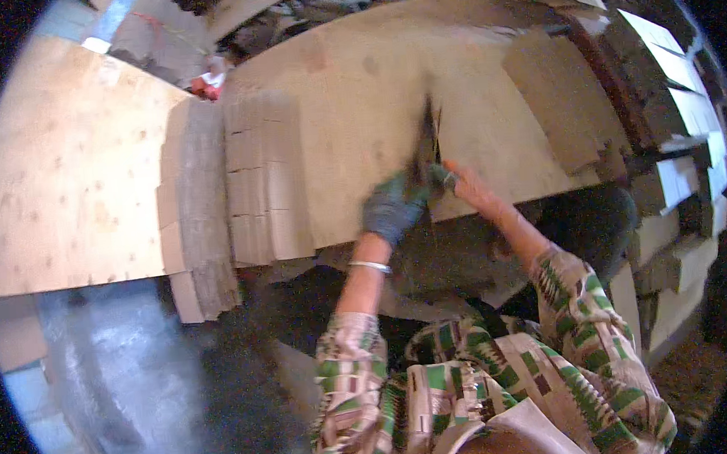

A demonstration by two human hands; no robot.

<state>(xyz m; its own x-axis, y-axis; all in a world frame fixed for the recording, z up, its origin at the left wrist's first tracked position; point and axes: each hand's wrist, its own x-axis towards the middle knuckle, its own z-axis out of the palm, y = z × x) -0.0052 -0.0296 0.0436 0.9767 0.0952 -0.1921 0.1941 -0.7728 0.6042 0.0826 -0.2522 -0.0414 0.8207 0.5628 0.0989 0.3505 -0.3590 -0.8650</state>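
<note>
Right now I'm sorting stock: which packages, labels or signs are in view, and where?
Flattened cardboard box blanks: left of the hands, tan, overlapping pile.
Loose cardboard blanks: upper right on the table, brown, notched.
Stacked cartons: far right, white-faced, brown-sided.
Labels, signs, screens: none visible.

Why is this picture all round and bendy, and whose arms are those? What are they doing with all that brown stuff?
The picture comes from a small camera worn on a person's head, looking down. Its wide lens bends straight edges, so everything looks round.

The two arms coming in from the bottom belong to that person, who wears patterned sleeves. The left hand wears a grey-green glove and a bracelet sits on that wrist. The right hand is bare.

Both hands meet at a thin dark tool, standing on a big cardboard sheet. It is too blurry to tell which hand grips it.

Beside it lie stacks of cut cardboard pieces, and a plywood board is on the left.
</note>
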